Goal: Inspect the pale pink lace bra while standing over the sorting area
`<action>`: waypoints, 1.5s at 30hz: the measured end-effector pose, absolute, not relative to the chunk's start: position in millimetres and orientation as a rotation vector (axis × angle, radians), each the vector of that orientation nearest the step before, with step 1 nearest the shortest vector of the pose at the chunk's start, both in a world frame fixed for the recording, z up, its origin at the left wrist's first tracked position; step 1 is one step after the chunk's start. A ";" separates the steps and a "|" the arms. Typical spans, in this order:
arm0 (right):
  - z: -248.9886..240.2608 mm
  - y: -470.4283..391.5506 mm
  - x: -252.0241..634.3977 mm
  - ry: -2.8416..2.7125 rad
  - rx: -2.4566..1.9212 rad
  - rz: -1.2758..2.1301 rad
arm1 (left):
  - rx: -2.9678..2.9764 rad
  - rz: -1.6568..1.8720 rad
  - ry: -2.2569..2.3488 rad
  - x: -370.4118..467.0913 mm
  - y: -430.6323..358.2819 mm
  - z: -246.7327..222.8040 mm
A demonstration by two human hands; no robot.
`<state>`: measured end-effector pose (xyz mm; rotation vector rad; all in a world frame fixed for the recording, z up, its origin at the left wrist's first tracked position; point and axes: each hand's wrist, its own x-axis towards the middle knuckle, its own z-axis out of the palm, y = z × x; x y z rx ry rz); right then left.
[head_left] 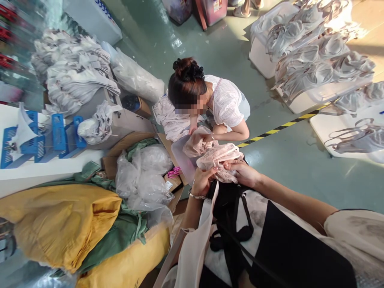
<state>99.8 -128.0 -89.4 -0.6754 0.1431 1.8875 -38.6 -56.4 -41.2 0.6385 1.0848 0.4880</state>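
Observation:
A pale pink lace bra (pixel 220 156) is gripped in front of my body, with its lace edge hanging below. My left hand (pixel 202 181), a bracelet at its wrist, pinches the near left side. On the right side, the thumb and fingers of my right hand (pixel 243 173) close on the same bra. Just beyond are more pink bras (pixel 196 142), in or over a translucent plastic bin (pixel 182 158); a crouching co-worker (pixel 223 100) has both hands around them. Where the held bra ends and the others begin is hard to make out.
White bins of stacked bras (pixel 321 72) stand at right, by black-and-yellow floor tape (pixel 279 130). Piled white pieces (pixel 75 72) and blue racks (pixel 58 132) are at left. Clear plastic bags (pixel 144 172) and yellow sacks (pixel 66 224) lie close on my left.

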 end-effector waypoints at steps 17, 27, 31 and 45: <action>-90.0 -129.5 95.8 0.145 -0.716 1.877 | 0.648 0.498 1.075 -43.3 -58.3 -36.8; -80.6 -130.4 94.3 0.156 -0.721 1.884 | 0.677 0.509 1.056 -49.0 -60.2 -41.2; -82.2 -132.2 92.5 0.128 -0.712 1.879 | 0.636 0.500 1.073 -49.9 -62.5 -40.3; -79.8 -140.6 85.4 -0.133 -0.889 1.760 | 0.552 0.547 1.128 -54.3 -63.2 -47.2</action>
